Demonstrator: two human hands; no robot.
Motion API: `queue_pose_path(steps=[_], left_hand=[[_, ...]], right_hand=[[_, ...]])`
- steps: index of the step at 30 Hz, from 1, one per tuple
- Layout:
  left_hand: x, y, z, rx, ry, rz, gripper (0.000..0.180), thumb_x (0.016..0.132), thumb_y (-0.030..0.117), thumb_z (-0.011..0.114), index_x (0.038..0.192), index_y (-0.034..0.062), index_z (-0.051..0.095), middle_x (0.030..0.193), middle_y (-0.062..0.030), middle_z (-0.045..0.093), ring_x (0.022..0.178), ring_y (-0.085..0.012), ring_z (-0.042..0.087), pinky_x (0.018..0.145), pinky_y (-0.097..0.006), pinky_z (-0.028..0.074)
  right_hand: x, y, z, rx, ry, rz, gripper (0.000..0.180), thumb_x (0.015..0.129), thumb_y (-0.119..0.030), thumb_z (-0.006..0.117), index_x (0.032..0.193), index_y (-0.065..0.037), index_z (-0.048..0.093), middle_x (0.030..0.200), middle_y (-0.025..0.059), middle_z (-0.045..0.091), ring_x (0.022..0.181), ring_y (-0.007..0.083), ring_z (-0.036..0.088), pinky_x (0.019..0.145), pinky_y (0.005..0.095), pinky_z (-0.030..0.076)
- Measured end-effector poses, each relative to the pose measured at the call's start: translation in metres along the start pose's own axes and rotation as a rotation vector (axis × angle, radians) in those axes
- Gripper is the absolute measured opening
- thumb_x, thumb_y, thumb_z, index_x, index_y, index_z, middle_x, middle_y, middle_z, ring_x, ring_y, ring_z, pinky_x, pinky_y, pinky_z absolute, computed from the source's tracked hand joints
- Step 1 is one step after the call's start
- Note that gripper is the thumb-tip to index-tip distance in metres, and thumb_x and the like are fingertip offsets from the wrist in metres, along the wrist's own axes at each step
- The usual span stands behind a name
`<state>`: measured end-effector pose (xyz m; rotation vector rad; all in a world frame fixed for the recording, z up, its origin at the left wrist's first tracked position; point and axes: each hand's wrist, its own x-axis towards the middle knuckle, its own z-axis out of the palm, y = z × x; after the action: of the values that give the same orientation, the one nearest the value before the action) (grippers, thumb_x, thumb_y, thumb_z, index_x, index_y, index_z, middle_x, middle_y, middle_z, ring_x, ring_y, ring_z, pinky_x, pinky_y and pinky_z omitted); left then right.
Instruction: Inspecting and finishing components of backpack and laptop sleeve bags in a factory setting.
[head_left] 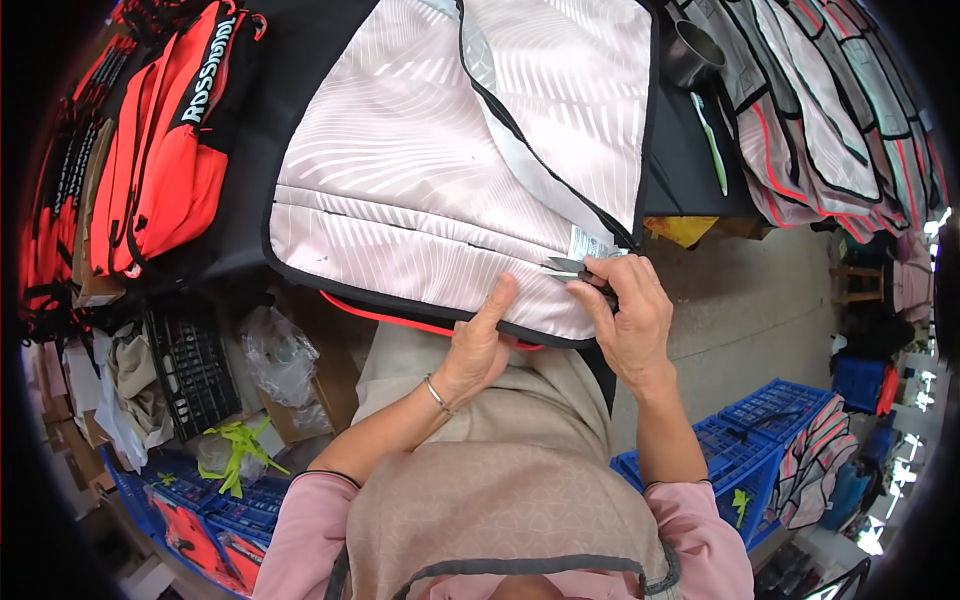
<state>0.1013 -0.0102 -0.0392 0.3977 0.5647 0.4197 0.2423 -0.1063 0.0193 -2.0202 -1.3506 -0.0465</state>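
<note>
A pale pink patterned fabric piece (390,170) with black edging lies across the dark table and hangs over its front edge. A dark open strip runs down its right part, and a horizontal seam crosses lower down. My left hand (472,350) grips the front edge, thumb on top and the other fingers hidden underneath. In my right hand (636,318) is a pair of small thread snips (566,269), blades pointing left over the cloth. The blades lie just below a white label (588,244) near the right edge.
Red and black bags (165,170) lie at the left of the table. A metal cup (692,55), a toothbrush (709,145) and stacked grey-pink pieces (810,120) are on the right. Blue crates (745,430) stand low at both sides. A clear plastic bag (277,357) is lower left.
</note>
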Motion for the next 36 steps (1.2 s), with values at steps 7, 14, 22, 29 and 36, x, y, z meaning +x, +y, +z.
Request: queue_pose_path(steps=[7, 14, 22, 29, 36], left_hand=[[0.0, -0.001, 0.0, -0.037, 0.017, -0.015, 0.054, 0.09, 0.035, 0.068, 0.128, 0.0032, 0.048, 0.125, -0.0078, 0.054, 0.116, -0.0175, 0.052, 0.101, -0.035, 0.042], [-0.002, 0.0, 0.001, -0.023, 0.013, -0.009, 0.054, 0.09, 0.036, 0.068, 0.128, 0.0029, 0.048, 0.124, -0.008, 0.054, 0.116, -0.0173, 0.052, 0.101, -0.035, 0.042], [-0.003, -0.002, 0.0, 0.042, 0.043, 0.026, 0.048, 0.095, 0.036, 0.061, 0.129, 0.0054, 0.047, 0.124, -0.0078, 0.055, 0.115, -0.0183, 0.054, 0.098, -0.038, 0.046], [-0.001, -0.003, -0.003, 0.056, 0.051, 0.006, 0.051, 0.095, 0.037, 0.061, 0.131, 0.0044, 0.045, 0.125, -0.0089, 0.055, 0.117, -0.0187, 0.054, 0.099, -0.039, 0.046], [0.004, -0.008, -0.01, 0.026, 0.011, -0.027, 0.048, 0.095, 0.035, 0.061, 0.13, 0.0048, 0.047, 0.124, -0.0087, 0.056, 0.119, -0.0189, 0.052, 0.101, -0.039, 0.044]], right_hand=[[0.004, 0.003, 0.004, -0.113, 0.062, -0.124, 0.024, 0.074, -0.021, 0.077, 0.091, -0.008, 0.066, 0.077, 0.0032, 0.058, 0.07, 0.0202, 0.057, 0.059, 0.0326, 0.046], [0.004, 0.002, 0.006, -0.166, 0.052, -0.125, 0.024, 0.073, -0.023, 0.078, 0.09, -0.009, 0.067, 0.075, 0.0011, 0.057, 0.068, 0.0182, 0.056, 0.057, 0.0313, 0.045], [0.002, 0.002, 0.009, -0.247, 0.094, -0.19, 0.024, 0.072, -0.023, 0.079, 0.089, -0.01, 0.067, 0.073, -0.0003, 0.057, 0.067, 0.0166, 0.056, 0.056, 0.0298, 0.044], [0.004, 0.012, 0.004, 0.076, 0.023, -0.041, 0.022, 0.076, -0.018, 0.078, 0.09, -0.006, 0.067, 0.075, 0.0029, 0.061, 0.068, 0.0178, 0.058, 0.059, 0.03, 0.048], [0.018, -0.008, 0.017, 0.299, 0.062, 0.226, 0.031, 0.075, -0.018, 0.08, 0.096, -0.003, 0.062, 0.085, 0.009, 0.065, 0.073, 0.0205, 0.064, 0.067, 0.0327, 0.052]])
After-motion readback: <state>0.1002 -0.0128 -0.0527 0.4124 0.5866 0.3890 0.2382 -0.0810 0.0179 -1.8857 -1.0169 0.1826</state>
